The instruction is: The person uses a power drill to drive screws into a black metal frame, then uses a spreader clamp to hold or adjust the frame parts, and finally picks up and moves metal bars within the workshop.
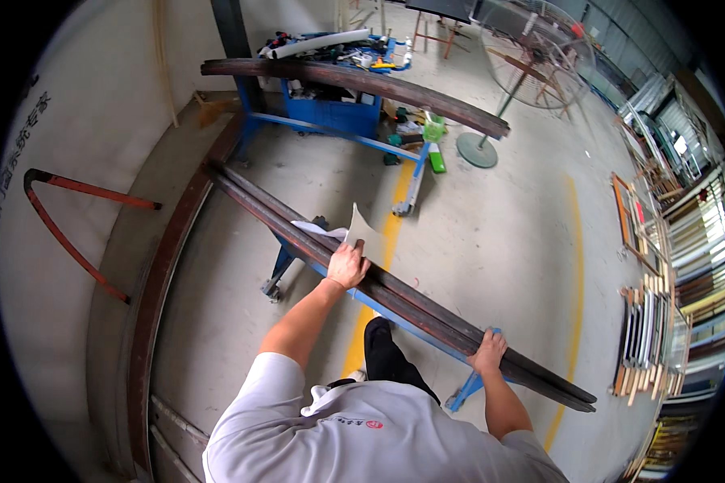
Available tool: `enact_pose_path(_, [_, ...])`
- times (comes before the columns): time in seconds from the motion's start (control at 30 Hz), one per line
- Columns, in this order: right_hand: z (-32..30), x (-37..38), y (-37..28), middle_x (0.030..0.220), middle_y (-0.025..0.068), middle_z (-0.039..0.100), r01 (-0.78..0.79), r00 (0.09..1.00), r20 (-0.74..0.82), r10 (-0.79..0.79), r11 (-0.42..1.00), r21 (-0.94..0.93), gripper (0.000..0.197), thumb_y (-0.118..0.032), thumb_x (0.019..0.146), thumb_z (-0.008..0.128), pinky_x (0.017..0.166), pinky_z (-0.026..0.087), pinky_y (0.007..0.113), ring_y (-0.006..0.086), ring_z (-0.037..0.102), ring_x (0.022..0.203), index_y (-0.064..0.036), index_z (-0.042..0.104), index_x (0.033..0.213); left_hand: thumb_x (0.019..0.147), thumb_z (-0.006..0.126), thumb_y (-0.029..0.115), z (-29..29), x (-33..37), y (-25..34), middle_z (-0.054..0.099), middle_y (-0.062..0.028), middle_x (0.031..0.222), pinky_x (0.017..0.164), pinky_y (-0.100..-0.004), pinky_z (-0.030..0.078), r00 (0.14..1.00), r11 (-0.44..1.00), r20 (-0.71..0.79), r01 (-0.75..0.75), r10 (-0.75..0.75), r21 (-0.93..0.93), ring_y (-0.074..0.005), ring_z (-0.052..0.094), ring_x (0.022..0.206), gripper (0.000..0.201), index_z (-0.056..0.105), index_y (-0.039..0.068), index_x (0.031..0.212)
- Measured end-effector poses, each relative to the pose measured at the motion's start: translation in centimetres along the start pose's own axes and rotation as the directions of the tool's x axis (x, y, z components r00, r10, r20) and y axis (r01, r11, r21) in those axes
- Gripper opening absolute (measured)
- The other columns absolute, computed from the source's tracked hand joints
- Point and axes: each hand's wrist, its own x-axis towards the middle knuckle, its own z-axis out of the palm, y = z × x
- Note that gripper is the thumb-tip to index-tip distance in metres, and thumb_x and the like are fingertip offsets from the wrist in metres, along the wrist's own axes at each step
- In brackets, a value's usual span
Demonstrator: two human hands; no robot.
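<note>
Two long dark reddish-brown bars (411,296) lie side by side across a blue wheeled stand (459,392) in front of me. Around the middle of their length, my left hand (348,264) is closed on a pale curled sheet (358,224), pressed down at the bars. The part of the sheet under the palm is hidden. Further along to the right, my right hand (489,351) wraps over the nearer bar, close to its right end. A crumpled white cloth or paper (318,229) rests on the bars just left of my left hand.
Ahead, another dark bar (354,80) spans a second blue wheeled stand (415,181). Behind it, a blue cart (330,109) carries tools. A pedestal fan (479,150) stands beyond, right. An orange-red bent frame (93,189) leans at the left wall. Stacked frame strips (648,338) line the right.
</note>
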Motion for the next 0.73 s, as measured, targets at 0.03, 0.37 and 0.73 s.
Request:
enact_pose_path(0.03, [-0.5,2.5,-1.1,0.122,0.021,0.051,-0.012,1.0,0.02,0.012,1.0,-0.005,0.089,-0.018,0.055,0.09,0.113,0.03,0.051,0.0413,0.046,0.124,-0.0051,0.045,0.131,0.084,0.067,0.024,0.2,2.1,-0.7,0.062,-0.023,0.103,0.093,-0.0439,0.05,1.0,0.999,-0.015,-0.028,0.027,-0.028,-0.0386,0.06,0.101,0.049,0.056,-0.006,0.121])
enact_pose_path(0.37, [-5.9,27.3,-13.9,0.121,0.0193,0.053,0.106,0.994,0.019,-0.106,0.994,0.004,0.095,-0.03,0.051,0.099,0.114,0.029,0.051,0.0388,0.047,0.125,-0.0062,0.048,0.129,0.089,0.06,0.028,4.5,22.1,-13.7,0.065,-0.0197,0.093,0.094,-0.0447,0.047,0.991,0.987,0.045,0.122,-0.127,0.101,-0.0365,0.06,0.1,0.028,0.063,0.002,0.099])
enact_pose_path(0.73, [-9.4,48.9,-28.9,0.124,0.0154,0.052,0.102,0.994,0.039,-0.101,0.994,-0.048,0.093,-0.03,0.054,0.097,0.114,0.03,0.05,0.0364,0.046,0.125,-0.0086,0.049,0.13,0.086,0.064,0.026,4.5,40.0,-29.6,0.071,-0.014,0.092,0.1,-0.0397,0.046,0.988,0.975,0.029,0.144,-0.151,0.172,-0.0302,0.064,0.1,0.033,0.069,0.002,0.109])
